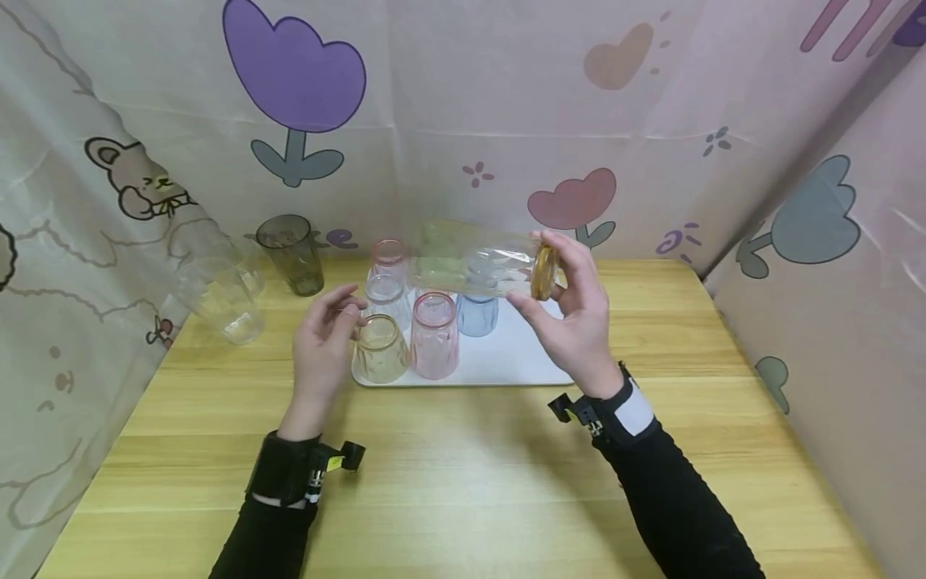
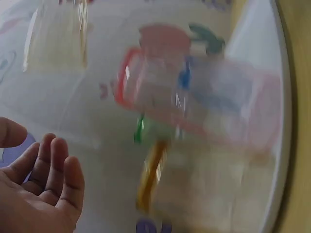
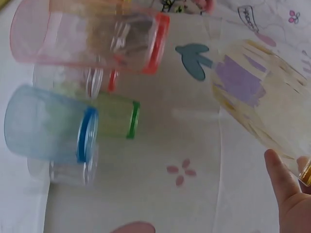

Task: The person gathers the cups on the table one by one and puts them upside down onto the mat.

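Observation:
My right hand grips a tall, clear amber-tinted glass near its thick amber end, thumb and fingers on either side. The glass lies sideways in the air over the tray, its other end toward the left; it also shows in the right wrist view. Loosely bent, the fingers of my left hand hold nothing, close beside a short amber glass at the tray's front left corner. A taller pink glass stands next to that one. In the left wrist view, the left hand has its palm up.
On the white tray also stand a blue glass, a clear glass, a red-rimmed glass and a green glass. Left of the tray are a dark grey tumbler and a clear tumbler. Printed curtains surround the table.

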`<state>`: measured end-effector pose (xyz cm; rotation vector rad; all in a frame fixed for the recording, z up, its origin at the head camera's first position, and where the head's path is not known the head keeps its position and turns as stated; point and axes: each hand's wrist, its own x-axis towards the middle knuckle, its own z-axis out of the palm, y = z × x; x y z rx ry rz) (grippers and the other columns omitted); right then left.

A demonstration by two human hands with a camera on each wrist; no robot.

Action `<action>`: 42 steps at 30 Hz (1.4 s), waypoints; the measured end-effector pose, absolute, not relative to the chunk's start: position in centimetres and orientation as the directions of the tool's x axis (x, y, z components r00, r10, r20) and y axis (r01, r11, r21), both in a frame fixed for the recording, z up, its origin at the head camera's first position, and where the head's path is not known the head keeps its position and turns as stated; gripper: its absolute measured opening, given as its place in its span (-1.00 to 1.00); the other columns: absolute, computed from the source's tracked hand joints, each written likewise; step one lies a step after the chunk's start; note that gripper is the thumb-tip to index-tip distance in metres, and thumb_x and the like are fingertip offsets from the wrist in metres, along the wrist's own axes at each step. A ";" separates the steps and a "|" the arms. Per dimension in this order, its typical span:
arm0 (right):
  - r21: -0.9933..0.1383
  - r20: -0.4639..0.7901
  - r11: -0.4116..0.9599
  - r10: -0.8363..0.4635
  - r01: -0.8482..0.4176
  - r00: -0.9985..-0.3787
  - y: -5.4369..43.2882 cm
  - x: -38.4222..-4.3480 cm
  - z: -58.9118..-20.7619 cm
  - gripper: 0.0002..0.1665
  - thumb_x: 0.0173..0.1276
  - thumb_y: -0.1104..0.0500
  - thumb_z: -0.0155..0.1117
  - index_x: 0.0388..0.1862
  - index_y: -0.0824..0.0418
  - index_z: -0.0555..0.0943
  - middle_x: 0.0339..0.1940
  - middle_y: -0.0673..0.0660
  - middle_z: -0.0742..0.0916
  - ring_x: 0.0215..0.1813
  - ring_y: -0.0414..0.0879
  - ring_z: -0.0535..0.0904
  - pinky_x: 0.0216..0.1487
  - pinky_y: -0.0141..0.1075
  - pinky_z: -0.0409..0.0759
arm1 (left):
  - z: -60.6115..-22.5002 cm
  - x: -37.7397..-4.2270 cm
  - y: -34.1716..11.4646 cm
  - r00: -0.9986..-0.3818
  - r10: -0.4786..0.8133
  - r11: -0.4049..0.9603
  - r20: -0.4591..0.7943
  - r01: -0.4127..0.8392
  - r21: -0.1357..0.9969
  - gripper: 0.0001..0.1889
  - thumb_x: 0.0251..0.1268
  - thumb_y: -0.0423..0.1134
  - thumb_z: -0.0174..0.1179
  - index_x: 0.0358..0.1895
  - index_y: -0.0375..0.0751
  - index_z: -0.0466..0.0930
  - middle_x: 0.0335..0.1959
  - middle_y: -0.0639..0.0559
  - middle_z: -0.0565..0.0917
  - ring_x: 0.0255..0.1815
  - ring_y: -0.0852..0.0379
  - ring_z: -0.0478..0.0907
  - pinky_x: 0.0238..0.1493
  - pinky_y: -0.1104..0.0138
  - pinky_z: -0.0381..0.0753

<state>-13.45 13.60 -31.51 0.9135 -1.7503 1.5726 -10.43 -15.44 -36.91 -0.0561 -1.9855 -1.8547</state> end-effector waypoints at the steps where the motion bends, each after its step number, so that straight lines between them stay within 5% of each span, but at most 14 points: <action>1: -0.578 0.809 0.066 -0.087 -0.813 -0.582 13.9 -13.5 -31.5 -0.18 0.34 0.15 0.49 0.38 0.57 0.36 0.36 0.19 0.55 0.32 -0.01 0.54 -0.03 -0.48 0.73 | -37.2 -10.4 -15.9 -0.907 -0.272 0.147 0.321 0.290 0.946 -0.67 0.53 -0.43 0.05 0.26 -0.40 0.56 -0.22 0.35 0.65 -0.26 0.32 0.60 -0.27 0.54 0.60; 4: -0.593 0.799 0.084 -0.061 -0.801 -0.598 14.9 -13.6 -31.3 -0.17 0.35 0.10 0.49 0.40 0.54 0.38 0.33 0.25 0.56 0.18 -0.09 0.54 -0.22 -0.54 0.62 | -37.9 -10.4 -17.2 -0.902 -0.313 0.248 0.298 0.225 0.942 -0.67 0.54 -0.35 0.09 0.27 -0.28 0.60 -0.20 0.29 0.61 -0.27 0.37 0.56 -0.25 0.58 0.55; 9: -0.628 0.763 0.189 -0.047 -0.755 -0.645 16.3 -13.4 -31.1 -0.27 0.34 0.23 0.48 0.42 0.41 0.45 0.26 -0.01 0.59 0.07 -0.20 0.53 -0.20 -0.59 0.62 | -39.1 -10.4 -18.8 -0.923 -0.320 0.372 0.215 0.086 0.924 -0.64 0.55 -0.25 0.11 0.30 -0.18 0.60 -0.05 0.01 0.65 -0.22 0.44 0.51 -0.19 0.62 0.50; 13: -0.623 0.733 0.334 -0.068 -0.708 -0.677 17.0 -13.3 -31.2 -0.26 0.25 0.38 0.48 0.43 0.28 0.52 0.18 0.03 0.61 0.09 -0.22 0.52 -0.13 -0.61 0.64 | -40.2 -10.5 -19.6 -0.958 -0.262 0.459 0.120 -0.014 0.888 -0.59 0.57 -0.21 0.07 0.37 -0.20 0.52 0.13 -0.17 0.62 -0.06 0.22 0.53 -0.06 0.55 0.51; 18: -0.592 0.692 0.462 -0.128 -0.660 -0.710 17.4 -13.6 -32.0 -0.21 0.19 0.37 0.52 0.44 0.17 0.54 0.23 0.28 0.62 0.11 -0.10 0.52 -0.06 -0.57 0.53 | -41.6 -10.7 -20.1 -0.980 -0.198 0.525 0.034 -0.077 0.848 -0.54 0.53 -0.28 0.03 0.42 -0.29 0.44 0.21 -0.27 0.55 0.13 -0.14 0.57 0.17 0.18 0.57; 27: -0.497 0.594 0.586 -0.309 -0.641 -0.743 17.2 -14.1 -34.8 -0.24 0.24 0.16 0.55 0.44 0.15 0.54 0.23 0.26 0.64 0.13 0.09 0.57 0.05 -0.23 0.50 | -43.5 -11.0 -20.3 -0.991 -0.129 0.579 -0.039 -0.107 0.808 -0.52 0.49 -0.33 0.05 0.41 -0.42 0.41 0.19 -0.36 0.53 0.16 -0.24 0.54 0.28 -0.07 0.58; 42: -0.465 0.471 0.646 -0.398 -0.605 -0.787 15.7 -14.5 -37.9 -0.27 0.28 0.07 0.53 0.42 0.16 0.56 0.24 0.24 0.63 0.24 0.13 0.57 0.23 0.04 0.60 | -44.4 -11.1 -19.7 -0.992 -0.105 0.622 -0.064 -0.115 0.775 -0.48 0.35 -0.39 0.05 0.38 -0.45 0.45 0.16 -0.38 0.56 0.12 -0.21 0.58 0.20 0.03 0.60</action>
